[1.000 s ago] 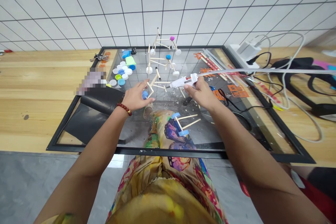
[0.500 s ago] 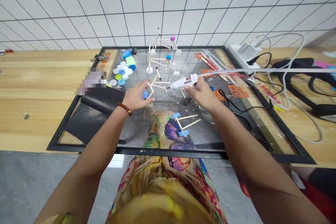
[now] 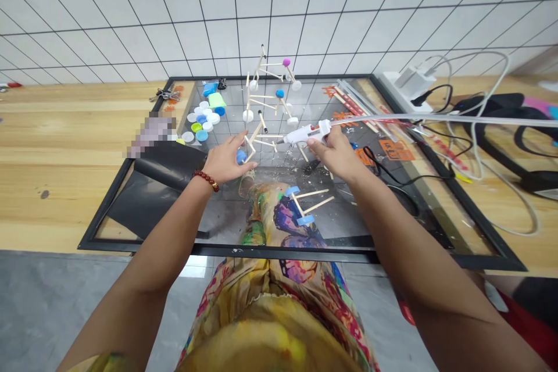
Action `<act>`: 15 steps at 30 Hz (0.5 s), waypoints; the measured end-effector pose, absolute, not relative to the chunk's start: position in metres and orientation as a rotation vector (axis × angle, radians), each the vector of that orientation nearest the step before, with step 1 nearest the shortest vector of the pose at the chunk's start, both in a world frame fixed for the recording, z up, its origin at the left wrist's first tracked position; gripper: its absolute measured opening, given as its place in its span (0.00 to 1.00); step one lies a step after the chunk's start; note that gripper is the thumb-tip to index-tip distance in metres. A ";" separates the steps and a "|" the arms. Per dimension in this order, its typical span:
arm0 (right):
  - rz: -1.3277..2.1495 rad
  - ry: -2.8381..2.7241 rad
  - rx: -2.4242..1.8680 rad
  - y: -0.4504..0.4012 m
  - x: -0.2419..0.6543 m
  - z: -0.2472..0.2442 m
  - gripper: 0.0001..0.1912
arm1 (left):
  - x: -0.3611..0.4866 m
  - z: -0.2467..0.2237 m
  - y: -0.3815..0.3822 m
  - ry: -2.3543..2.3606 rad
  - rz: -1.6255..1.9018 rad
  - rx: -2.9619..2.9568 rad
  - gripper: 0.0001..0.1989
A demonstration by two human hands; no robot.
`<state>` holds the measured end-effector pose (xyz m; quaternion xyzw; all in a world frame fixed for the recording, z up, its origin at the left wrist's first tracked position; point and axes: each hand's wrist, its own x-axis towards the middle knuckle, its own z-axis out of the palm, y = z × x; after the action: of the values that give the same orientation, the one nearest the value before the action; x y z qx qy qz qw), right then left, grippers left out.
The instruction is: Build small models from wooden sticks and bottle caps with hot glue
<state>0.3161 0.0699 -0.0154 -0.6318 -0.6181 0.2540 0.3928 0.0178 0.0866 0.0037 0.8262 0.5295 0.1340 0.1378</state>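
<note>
Over the glass-topped bench: a person sits right up at the work, both bare hands out in front, and here's the action!

Right hand (image 3: 335, 152): wrapped firmly around a white hot glue gun (image 3: 303, 134), with the grip closed and the nozzle aimed left toward the sticks.

Glue stick: a long, clear glue stick (image 3: 436, 119) runs out of the back of the gun, far across to the right.

Left hand (image 3: 224, 163): fingers spread wide, thumb and forefinger open around the work; can't tell from this view whether it's gripping or only touching.

Main piece: a wooden stick frame (image 3: 257, 143) sits right at the left fingertips, with a blue bottle cap (image 3: 241, 156) on its near end, and the glue gun's nozzle just beside it.

Wrist: a red bead bracelet (image 3: 206, 180) on the left one.

Further up the glass: two finished-looking stick models (image 3: 272, 71) stand on white caps, topped with pink and blue.

Near the lap: a flat stick piece with blue ends (image 3: 305, 203) lies on the glass panel (image 3: 218, 247).

Left side: a cluster of plastic bottle caps (image 3: 203, 119) and a black sheet (image 3: 152, 197).

Right side: a black cord (image 3: 383, 165) and a white power strip (image 3: 401, 84) on the wooden bench (image 3: 65, 186).
</note>
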 end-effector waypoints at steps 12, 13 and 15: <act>0.610 -1.624 -1.562 0.070 0.310 -0.017 0.19 | 0.018 0.005 0.087 1.536 0.356 2.409 0.45; 0.609 -1.625 -1.567 0.070 0.310 -0.017 0.19 | 0.018 0.004 0.087 1.538 0.359 2.410 0.46; 0.603 -1.629 -1.559 0.071 0.311 -0.019 0.19 | 0.017 0.004 0.087 1.544 0.364 2.411 0.46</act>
<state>0.3109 0.0709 -0.0187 -0.6141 -0.6419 0.2376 0.3928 0.0172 0.0871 0.0038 0.8286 0.5305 0.1252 0.1275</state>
